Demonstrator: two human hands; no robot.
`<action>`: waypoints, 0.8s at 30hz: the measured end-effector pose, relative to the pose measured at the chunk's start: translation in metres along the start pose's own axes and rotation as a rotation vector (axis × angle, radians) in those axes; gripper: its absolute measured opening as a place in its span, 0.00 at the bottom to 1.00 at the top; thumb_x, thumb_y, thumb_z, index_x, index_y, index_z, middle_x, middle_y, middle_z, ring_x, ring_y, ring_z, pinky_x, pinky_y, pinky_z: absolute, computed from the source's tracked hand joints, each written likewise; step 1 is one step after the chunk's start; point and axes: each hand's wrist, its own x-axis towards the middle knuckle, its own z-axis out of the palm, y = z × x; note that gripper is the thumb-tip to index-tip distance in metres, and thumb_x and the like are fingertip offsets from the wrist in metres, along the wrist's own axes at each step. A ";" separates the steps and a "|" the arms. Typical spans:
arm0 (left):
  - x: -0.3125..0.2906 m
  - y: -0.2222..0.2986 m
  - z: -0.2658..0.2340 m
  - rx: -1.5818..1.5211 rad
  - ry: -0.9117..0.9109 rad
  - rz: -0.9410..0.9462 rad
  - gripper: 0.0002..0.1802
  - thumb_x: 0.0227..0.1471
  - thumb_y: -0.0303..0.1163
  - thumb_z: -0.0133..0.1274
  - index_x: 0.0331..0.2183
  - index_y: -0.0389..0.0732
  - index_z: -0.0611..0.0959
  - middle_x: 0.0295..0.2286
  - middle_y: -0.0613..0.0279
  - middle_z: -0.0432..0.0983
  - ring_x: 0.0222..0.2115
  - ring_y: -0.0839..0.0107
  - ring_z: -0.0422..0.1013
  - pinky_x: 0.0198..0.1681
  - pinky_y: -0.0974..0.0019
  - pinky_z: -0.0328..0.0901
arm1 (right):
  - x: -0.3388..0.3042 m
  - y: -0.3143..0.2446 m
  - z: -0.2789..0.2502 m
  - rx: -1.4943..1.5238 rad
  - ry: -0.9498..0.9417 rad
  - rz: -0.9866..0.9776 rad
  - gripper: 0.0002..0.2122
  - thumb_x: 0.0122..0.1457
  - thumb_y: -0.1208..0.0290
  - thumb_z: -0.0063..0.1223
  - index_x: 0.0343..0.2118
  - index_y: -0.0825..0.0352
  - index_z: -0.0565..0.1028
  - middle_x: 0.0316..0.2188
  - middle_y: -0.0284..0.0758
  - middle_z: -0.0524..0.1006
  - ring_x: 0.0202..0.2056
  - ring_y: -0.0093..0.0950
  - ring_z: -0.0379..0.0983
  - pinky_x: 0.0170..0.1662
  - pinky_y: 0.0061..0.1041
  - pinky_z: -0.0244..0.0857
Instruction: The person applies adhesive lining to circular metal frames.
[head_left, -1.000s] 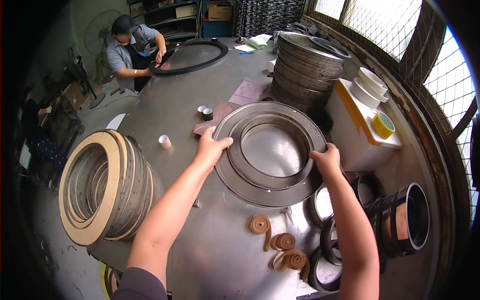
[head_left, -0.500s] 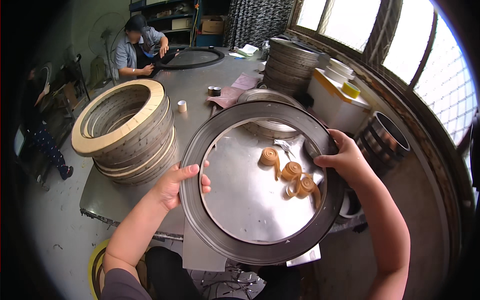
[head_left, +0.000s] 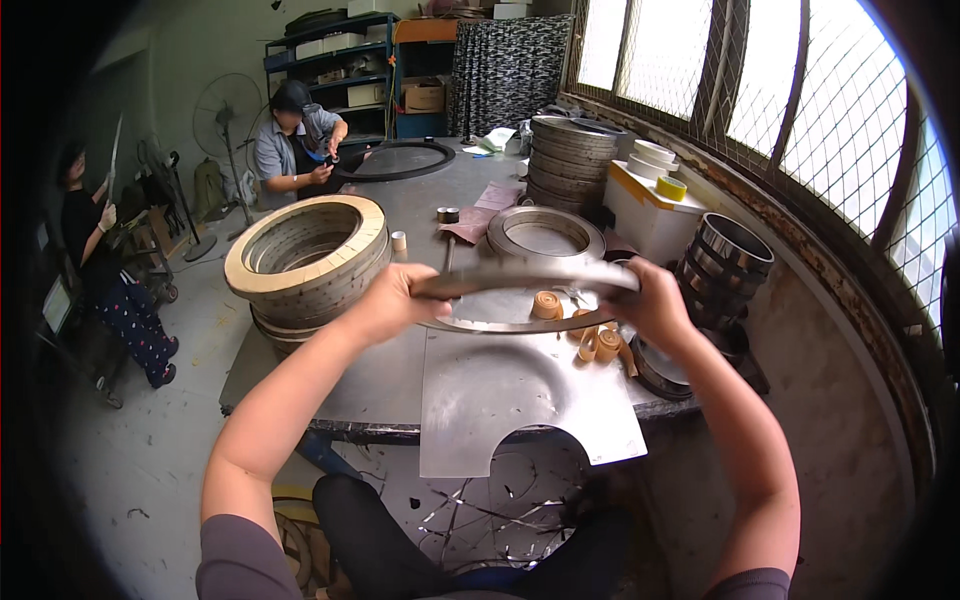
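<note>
Closest to me, a wide dark-grey metal ring [head_left: 525, 275] is held up in the air above the grey metal-topped desk [head_left: 375, 385], tipped almost edge-on and blurred along its upper band. The person's left hand [head_left: 400, 303] is clasped round the ring's left end and the right hand [head_left: 650, 303] round its right end, so the ring spans the gap between the two, touching both.

On the near side of the ring, a flat silvery metal sheet with a half-round cutout [head_left: 530, 385] pokes out past the desk's edge. Some coiled tan strips [head_left: 606, 345] sit just behind the ring, partly seen through its opening. To the left of the ring stands a thick stack of round grey hoops topped by a pale tan ring [head_left: 310, 240]; to its right, a group of glossy black cylinders [head_left: 725, 265].

Beyond the ring lies a flat grey metal ring with a raised rim [head_left: 590, 240], and past that, to the right, a white box with an orange band [head_left: 650, 210] carrying a yellow tape roll [head_left: 671, 188]. A tall pile of brownish metal hoops [head_left: 570, 165] stands farther behind the ring. Farthest off, to the left, a co-worker in a grey shirt [head_left: 290, 150] bends beside a large flat black hoop [head_left: 405, 177].
</note>
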 end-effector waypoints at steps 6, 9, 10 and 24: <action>-0.100 -0.059 0.073 0.685 0.110 0.528 0.20 0.33 0.22 0.57 0.34 0.46 0.85 0.32 0.58 0.80 0.37 0.59 0.76 0.41 0.57 0.71 | -0.135 0.021 0.053 -0.282 0.058 -0.438 0.09 0.45 0.73 0.56 0.32 0.61 0.75 0.30 0.31 0.76 0.28 0.30 0.75 0.30 0.29 0.68; -0.147 -0.065 0.110 0.731 0.106 0.505 0.18 0.35 0.25 0.57 0.34 0.48 0.85 0.33 0.66 0.80 0.41 0.62 0.75 0.45 0.55 0.69 | -0.192 0.014 0.061 -0.276 0.103 -0.380 0.13 0.43 0.72 0.59 0.35 0.63 0.77 0.33 0.34 0.77 0.38 0.33 0.76 0.37 0.30 0.70; -0.160 -0.065 0.119 0.703 0.086 0.480 0.18 0.35 0.26 0.58 0.35 0.48 0.85 0.34 0.67 0.79 0.43 0.63 0.74 0.46 0.55 0.68 | -0.206 0.012 0.065 -0.253 0.125 -0.345 0.13 0.43 0.71 0.61 0.35 0.63 0.77 0.34 0.35 0.77 0.39 0.35 0.76 0.38 0.31 0.70; -0.167 -0.065 0.142 0.836 -0.102 0.203 0.30 0.39 0.25 0.56 0.49 0.46 0.77 0.52 0.54 0.67 0.57 0.57 0.60 0.61 0.46 0.50 | -0.246 0.021 0.079 -0.146 0.051 -0.043 0.18 0.45 0.78 0.57 0.43 0.65 0.75 0.47 0.42 0.73 0.51 0.44 0.68 0.53 0.40 0.63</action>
